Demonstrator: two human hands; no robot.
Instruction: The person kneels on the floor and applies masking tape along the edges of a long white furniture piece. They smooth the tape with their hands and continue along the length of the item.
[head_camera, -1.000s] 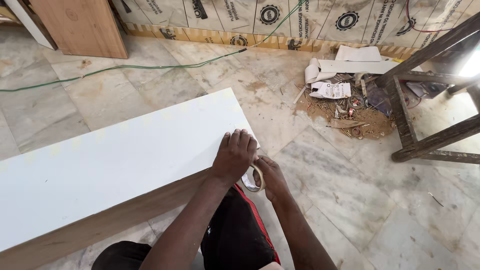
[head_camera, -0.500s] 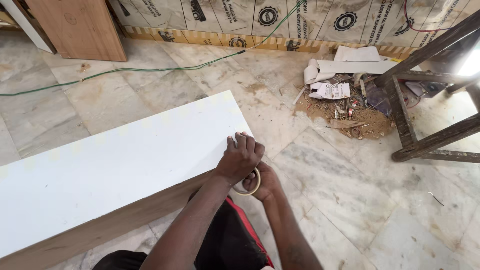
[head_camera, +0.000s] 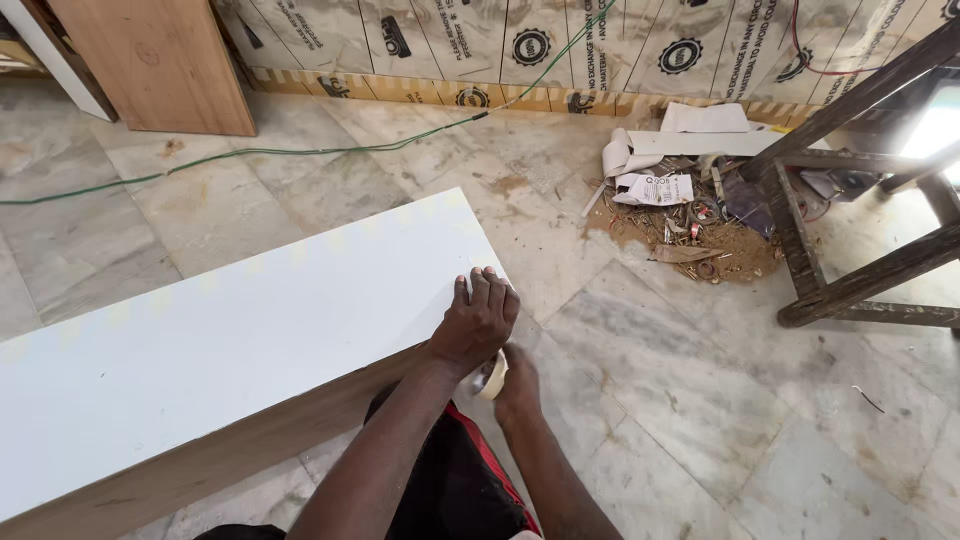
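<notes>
A long white laminated board (head_camera: 250, 320) with a brown wooden edge lies across my lap above the marble floor. My left hand (head_camera: 478, 322) rests palm down on the board's right end, fingers over the corner. Just below that corner my right hand (head_camera: 517, 383) grips a small roll of pale tape (head_camera: 492, 378), held against the board's end face. The left hand partly hides the roll.
A heap of sawdust, paper scraps and offcuts (head_camera: 690, 215) lies on the floor ahead right. A dark wooden stand (head_camera: 850, 200) is at the right. A green cable (head_camera: 300, 150) crosses the floor, and a plywood panel (head_camera: 165, 60) leans at the far left.
Both hands have stayed at the board's right corner. The left hand has shifted slightly along the edge and the tape roll has dropped a little below it.
</notes>
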